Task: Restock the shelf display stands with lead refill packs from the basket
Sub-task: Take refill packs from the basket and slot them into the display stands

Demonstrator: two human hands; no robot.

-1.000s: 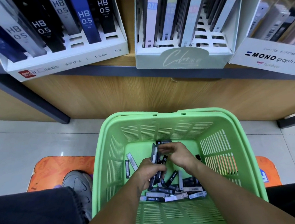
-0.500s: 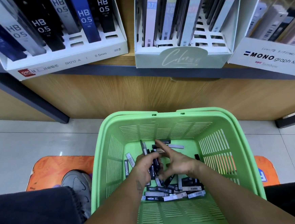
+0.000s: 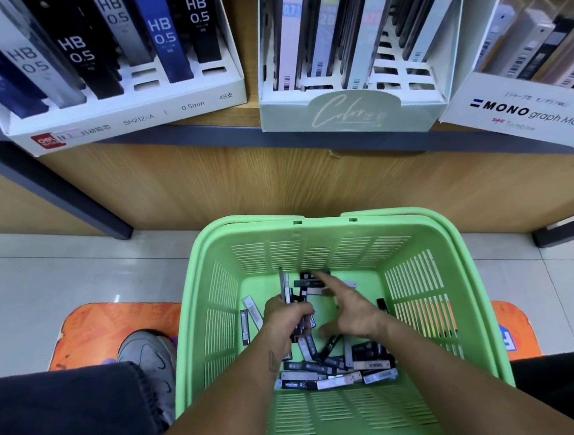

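A green plastic basket (image 3: 422, 296) stands on the floor below the shelf, with several slim black and grey lead refill packs (image 3: 332, 375) scattered on its bottom. My left hand (image 3: 285, 317) is inside it, closed around a bunch of packs that stick up from the fist. My right hand (image 3: 346, 310) hovers beside it with fingers spread, pointing toward packs at the basket's far end, holding nothing. On the shelf above stand three display stands: a white HB 0.5 stand (image 3: 133, 117), a pale green Color stand (image 3: 346, 114) and a MONO graph stand (image 3: 524, 112).
The wooden shelf front (image 3: 276, 184) rises just behind the basket, with a dark metal support (image 3: 71, 203) at left. An orange mat (image 3: 116, 330) lies under the basket. A grey shoe (image 3: 149, 358) and a dark trouser leg sit at lower left.
My right hand has opened and reached forward toward the far packs. My left hand keeps its bunch of packs, raised slightly and shifted a little left.
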